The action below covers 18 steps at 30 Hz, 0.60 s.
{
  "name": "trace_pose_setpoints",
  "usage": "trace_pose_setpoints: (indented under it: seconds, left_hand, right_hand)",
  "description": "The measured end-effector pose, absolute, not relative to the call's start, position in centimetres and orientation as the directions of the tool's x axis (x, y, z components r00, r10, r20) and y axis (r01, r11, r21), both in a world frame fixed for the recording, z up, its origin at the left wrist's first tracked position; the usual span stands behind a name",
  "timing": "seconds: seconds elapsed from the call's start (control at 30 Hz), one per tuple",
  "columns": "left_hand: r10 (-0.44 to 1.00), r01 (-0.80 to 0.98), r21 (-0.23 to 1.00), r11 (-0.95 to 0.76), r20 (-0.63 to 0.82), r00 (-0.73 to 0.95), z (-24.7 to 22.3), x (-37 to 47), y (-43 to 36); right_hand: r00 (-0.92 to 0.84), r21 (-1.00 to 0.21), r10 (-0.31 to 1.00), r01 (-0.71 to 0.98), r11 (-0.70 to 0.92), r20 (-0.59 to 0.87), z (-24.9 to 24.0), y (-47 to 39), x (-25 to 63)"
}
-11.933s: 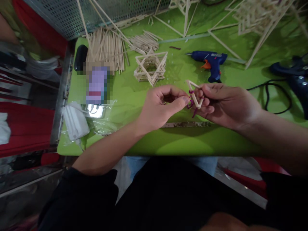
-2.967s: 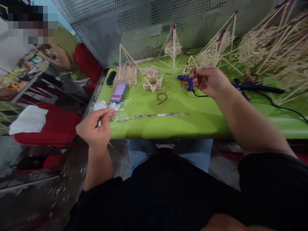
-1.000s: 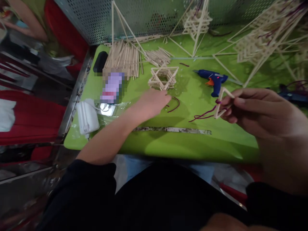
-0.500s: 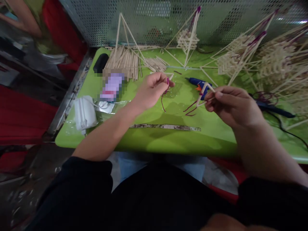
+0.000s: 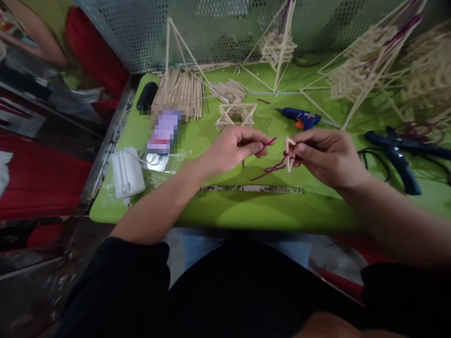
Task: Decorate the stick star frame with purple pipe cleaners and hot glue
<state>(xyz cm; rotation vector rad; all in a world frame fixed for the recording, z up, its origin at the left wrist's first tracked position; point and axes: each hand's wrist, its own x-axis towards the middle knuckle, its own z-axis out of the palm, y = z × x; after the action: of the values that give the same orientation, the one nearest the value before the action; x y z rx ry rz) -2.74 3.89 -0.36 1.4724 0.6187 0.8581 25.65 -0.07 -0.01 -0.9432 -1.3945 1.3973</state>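
Observation:
My left hand (image 5: 234, 149) pinches a short purple string (image 5: 271, 141) between thumb and fingers, with more string hanging below the fingers. Close to its right, my right hand (image 5: 326, 155) grips a small frame of wooden sticks (image 5: 288, 155), held edge-on. Purple string (image 5: 269, 171) is tied round that frame and its loose ends trail to the left. Behind my left hand a star-shaped stack of sticks (image 5: 237, 115) lies on the green table (image 5: 246, 209). The blue glue gun (image 5: 301, 116) rests beyond my right hand, its orange trigger showing.
Stick piles (image 5: 179, 94) and tall stick structures (image 5: 278, 49) stand along the back. A phone (image 5: 165, 129) and white pouch (image 5: 127, 172) lie left. Dark blue pliers (image 5: 400, 162) are right. A flat strip (image 5: 253, 188) lies near the front edge. A person's arm (image 5: 38, 33) shows top left.
My left hand has moved right and toward me, uncovering the star-shaped stack. My right hand has turned the small stick frame edge-on. The view has shifted slightly.

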Motion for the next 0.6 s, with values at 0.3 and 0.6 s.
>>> trace_pose_setpoints:
  seconds: [0.3,0.6]
  left_hand:
    - [0.838,-0.078,0.997,-0.013,0.053,0.544,-0.3,-2.0,2.2]
    - [0.833,-0.112,0.993,-0.038,0.093,0.546,0.1,-1.9,1.8]
  right_hand:
    - [-0.306,-0.984,0.952,-0.161,-0.077,-0.024,1.0,-1.3,24.5]
    - [-0.352,-0.984,0.935,-0.146,-0.102,-0.044,0.3,-1.2,24.1]
